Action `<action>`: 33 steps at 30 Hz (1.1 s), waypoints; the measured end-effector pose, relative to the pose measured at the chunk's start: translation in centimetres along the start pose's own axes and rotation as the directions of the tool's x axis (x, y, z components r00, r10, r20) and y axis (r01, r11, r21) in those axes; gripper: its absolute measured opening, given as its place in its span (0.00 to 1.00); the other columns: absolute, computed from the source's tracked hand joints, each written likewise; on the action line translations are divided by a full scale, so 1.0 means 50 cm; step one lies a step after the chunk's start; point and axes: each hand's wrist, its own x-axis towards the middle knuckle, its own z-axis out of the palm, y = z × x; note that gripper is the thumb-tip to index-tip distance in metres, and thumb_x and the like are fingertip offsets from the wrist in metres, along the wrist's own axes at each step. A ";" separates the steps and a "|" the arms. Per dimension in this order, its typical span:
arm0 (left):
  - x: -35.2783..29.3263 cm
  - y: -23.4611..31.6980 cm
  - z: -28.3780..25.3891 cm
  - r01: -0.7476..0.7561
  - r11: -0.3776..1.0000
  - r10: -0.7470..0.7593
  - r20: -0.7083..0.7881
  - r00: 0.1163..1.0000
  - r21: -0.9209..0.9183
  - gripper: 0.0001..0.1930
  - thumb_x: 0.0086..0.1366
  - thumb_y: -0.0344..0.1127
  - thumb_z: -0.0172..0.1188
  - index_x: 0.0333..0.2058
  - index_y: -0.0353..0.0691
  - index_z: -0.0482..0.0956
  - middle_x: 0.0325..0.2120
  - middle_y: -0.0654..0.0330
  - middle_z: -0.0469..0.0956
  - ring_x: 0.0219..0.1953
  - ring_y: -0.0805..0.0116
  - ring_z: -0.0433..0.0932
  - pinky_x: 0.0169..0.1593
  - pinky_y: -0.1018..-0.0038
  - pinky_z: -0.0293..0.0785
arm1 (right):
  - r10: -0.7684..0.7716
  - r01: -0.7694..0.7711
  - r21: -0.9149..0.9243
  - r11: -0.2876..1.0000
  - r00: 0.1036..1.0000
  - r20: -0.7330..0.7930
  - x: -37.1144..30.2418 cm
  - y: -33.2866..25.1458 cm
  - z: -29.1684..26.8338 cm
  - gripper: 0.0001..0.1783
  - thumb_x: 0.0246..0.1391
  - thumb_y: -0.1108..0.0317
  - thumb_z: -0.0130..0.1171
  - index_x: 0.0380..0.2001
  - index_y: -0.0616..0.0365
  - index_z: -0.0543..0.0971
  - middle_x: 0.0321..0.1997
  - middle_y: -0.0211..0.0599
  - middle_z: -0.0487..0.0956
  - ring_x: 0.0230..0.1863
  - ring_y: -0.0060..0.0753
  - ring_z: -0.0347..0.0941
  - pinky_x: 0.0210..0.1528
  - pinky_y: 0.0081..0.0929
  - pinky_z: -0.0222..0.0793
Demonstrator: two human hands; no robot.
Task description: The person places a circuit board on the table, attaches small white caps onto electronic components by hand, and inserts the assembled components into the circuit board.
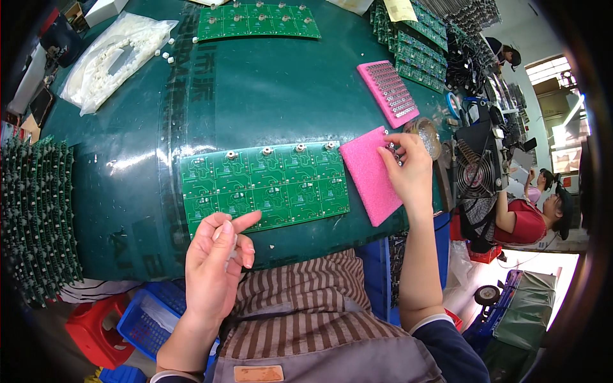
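Observation:
A green circuit board lies in front of me, with several small metal connectors standing along its far edge. My left hand is above the board's near left corner, palm up, index finger out and the other fingers curled. Something whitish shows between thumb and fingers, too small to name. To the right of the board lies a pink foam block, mostly bare on top. My right hand is at its far right corner, thumb and fingers closed around small metal connectors, partly hidden by the hand.
Another pink foam block full of metal parts lies farther back. A second board is at the far edge, near a bag of white pieces. Stacked boards stand left; a fan and co-workers are at right.

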 end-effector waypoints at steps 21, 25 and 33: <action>0.022 -0.076 0.088 0.169 0.974 -0.195 0.174 0.965 0.154 0.09 0.64 0.30 0.54 0.42 0.36 0.71 0.34 0.58 0.77 0.26 0.79 0.69 0.29 0.83 0.66 | -0.080 -0.379 0.887 0.263 0.908 0.412 -0.165 -0.131 0.011 0.06 0.52 0.83 0.54 0.35 0.71 0.73 0.36 0.45 0.77 0.39 0.33 0.77 0.44 0.27 0.75; 0.027 -0.081 0.086 0.160 0.978 -0.182 0.166 0.969 0.134 0.09 0.63 0.29 0.56 0.40 0.33 0.73 0.31 0.60 0.78 0.26 0.81 0.70 0.28 0.84 0.68 | -0.074 -0.370 0.889 0.270 0.913 0.402 -0.166 -0.125 0.016 0.06 0.53 0.82 0.55 0.35 0.70 0.73 0.36 0.45 0.77 0.39 0.32 0.77 0.44 0.26 0.75; 0.025 -0.080 0.086 0.171 0.977 -0.191 0.161 0.968 0.129 0.09 0.62 0.29 0.58 0.40 0.34 0.74 0.30 0.61 0.78 0.26 0.81 0.71 0.27 0.86 0.66 | -0.024 -0.436 0.870 0.230 0.891 0.453 -0.166 -0.128 0.016 0.05 0.52 0.81 0.56 0.35 0.69 0.74 0.35 0.44 0.77 0.39 0.30 0.77 0.44 0.24 0.74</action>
